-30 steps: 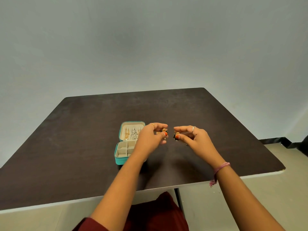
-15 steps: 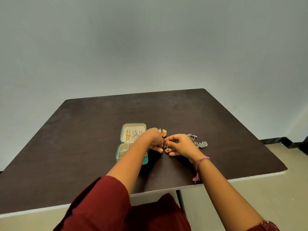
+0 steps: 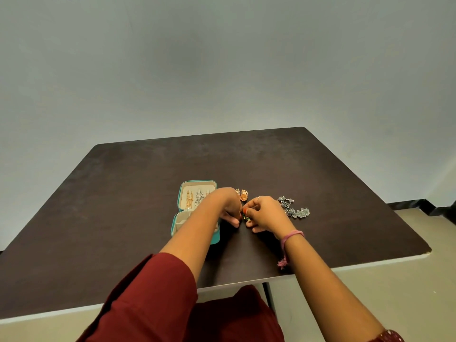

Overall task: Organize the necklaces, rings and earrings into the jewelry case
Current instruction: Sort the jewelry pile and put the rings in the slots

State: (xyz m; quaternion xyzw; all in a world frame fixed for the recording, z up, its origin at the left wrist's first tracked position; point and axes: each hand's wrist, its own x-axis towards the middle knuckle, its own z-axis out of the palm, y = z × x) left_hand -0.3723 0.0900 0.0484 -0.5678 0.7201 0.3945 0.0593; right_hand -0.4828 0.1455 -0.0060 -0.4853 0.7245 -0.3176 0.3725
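The left hand [image 3: 229,208] and the right hand [image 3: 265,214] met low over the dark table [image 3: 123,218], fingers curled inward toward each other, and between their fingertips sat a small dark-green earring [image 3: 245,216] with a gold bead at its near end. Both hands appeared to pinch it, though the piece was too small to tell exactly which fingers touched it. The right hand wore a thin ring [image 3: 258,197] on one finger and a pink thread bracelet [image 3: 292,236] at the wrist, its tassel hanging toward the near edge of the table. Just beyond the left hand's knuckles lay a pair of orange-gold earrings [image 3: 243,194] on the tabletop. To the right of the right hand, near but apart from it, a silver necklace [image 3: 294,209] lay bunched on the table. To the left, the teal jewelry case [image 3: 197,183] stood open, its lid laid back on the far side with gold and silver earrings [image 3: 196,198] hung on the cream lining; the left forearm crossed over the compartmented base [image 3: 175,224], hiding most of it. A maroon sleeve [image 3: 153,292] covered the left upper arm in the near foreground.
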